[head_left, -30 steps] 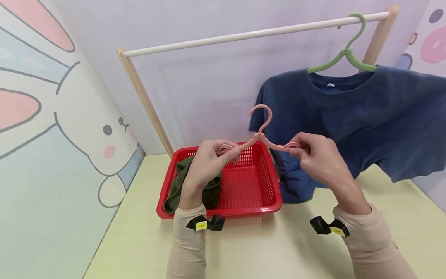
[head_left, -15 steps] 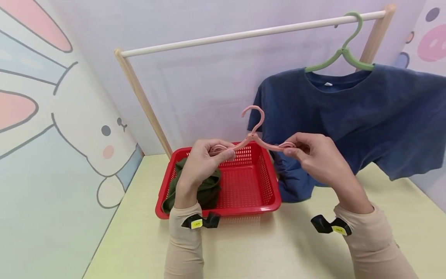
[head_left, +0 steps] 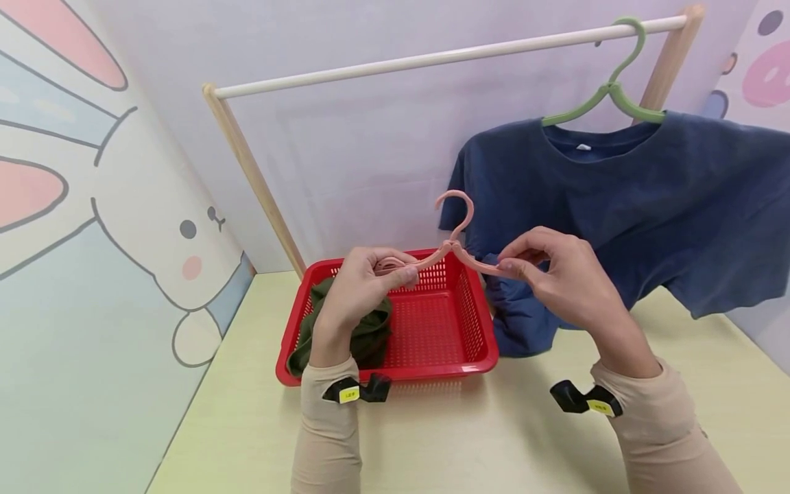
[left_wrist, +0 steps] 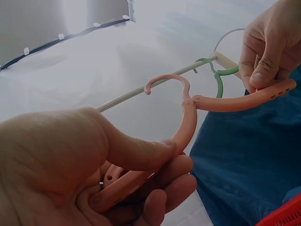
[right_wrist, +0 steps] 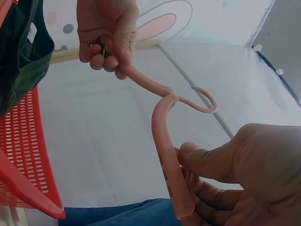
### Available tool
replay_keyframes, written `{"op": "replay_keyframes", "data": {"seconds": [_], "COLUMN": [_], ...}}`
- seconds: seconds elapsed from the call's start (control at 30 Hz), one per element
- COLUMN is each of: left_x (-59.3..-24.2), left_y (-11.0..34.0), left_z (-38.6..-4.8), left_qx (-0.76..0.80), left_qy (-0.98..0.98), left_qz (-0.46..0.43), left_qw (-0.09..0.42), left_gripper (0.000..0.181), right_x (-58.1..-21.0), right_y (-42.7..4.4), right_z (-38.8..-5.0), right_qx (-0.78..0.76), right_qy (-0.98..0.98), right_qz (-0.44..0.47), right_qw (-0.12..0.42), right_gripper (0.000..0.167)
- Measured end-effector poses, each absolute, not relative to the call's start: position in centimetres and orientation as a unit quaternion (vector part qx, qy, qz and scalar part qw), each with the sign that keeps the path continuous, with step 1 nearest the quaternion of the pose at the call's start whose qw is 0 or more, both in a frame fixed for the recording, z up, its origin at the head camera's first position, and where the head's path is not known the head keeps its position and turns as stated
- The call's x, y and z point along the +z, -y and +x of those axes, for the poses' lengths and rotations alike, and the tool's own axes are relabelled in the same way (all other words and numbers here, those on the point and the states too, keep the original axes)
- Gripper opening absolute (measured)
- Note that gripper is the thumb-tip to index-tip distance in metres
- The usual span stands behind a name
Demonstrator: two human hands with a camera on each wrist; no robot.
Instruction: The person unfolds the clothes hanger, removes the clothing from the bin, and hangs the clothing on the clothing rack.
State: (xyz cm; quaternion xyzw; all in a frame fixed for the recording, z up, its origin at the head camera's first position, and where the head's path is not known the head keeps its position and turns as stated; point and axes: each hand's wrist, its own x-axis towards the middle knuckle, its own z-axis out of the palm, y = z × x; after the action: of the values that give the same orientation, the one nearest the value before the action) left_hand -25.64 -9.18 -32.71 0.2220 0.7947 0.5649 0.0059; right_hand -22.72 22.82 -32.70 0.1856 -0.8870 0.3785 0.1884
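A pink plastic clothes hanger spans both hands above a red basket, its hook pointing up. My left hand grips one arm of it between thumb and curled fingers. At the other arm's end, my right hand pinches the hanger with thumb and fingertips, which the right wrist view also shows. The hanger has small slots along its arm there. Below my left hand, a dark green garment lies bunched in the left part of the red basket.
Behind stands a wooden rack with a white rail. From its right end a green hanger carries a navy T-shirt, whose lower part hangs beside the basket. Walls with cartoon animals flank the pale yellow tabletop.
The hanger has shifted slightly left with both hands. My right fingers have changed their hold at its end, and the round part there no longer shows in the head view.
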Motion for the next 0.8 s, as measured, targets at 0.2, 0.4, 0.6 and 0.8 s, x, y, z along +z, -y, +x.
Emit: {"op": "replay_keyframes", "data": {"seconds": [0.2, 0.4, 0.6, 0.8], "left_x": [-32.7, -32.5, -32.5, -32.6], "left_y": [9.6, 10.4, 11.6, 12.4], "left_z": [-25.7, -25.7, -25.7, -25.9], "left_qx": [0.575, 0.589, 0.607, 0.616], "left_qy": [-0.788, -0.78, -0.768, -0.762], "left_qz": [0.222, 0.212, 0.202, 0.199], "left_qw": [0.008, 0.007, -0.005, -0.018], "left_gripper": [0.017, 0.018, 0.02, 0.02], "right_x": [-32.7, -32.6, -32.2, -31.8], "right_y": [-22.7, -23.3, -24.6, -25.3], "right_z": [-22.7, -22.8, -22.9, -22.8], "right_qx": [0.396, 0.412, 0.43, 0.457], "right_qy": [0.881, 0.873, 0.867, 0.856], "right_qz": [0.177, 0.157, 0.154, 0.178], "right_qw": [0.187, 0.209, 0.196, 0.167], "right_gripper": [0.01, 0.012, 0.015, 0.016]}}
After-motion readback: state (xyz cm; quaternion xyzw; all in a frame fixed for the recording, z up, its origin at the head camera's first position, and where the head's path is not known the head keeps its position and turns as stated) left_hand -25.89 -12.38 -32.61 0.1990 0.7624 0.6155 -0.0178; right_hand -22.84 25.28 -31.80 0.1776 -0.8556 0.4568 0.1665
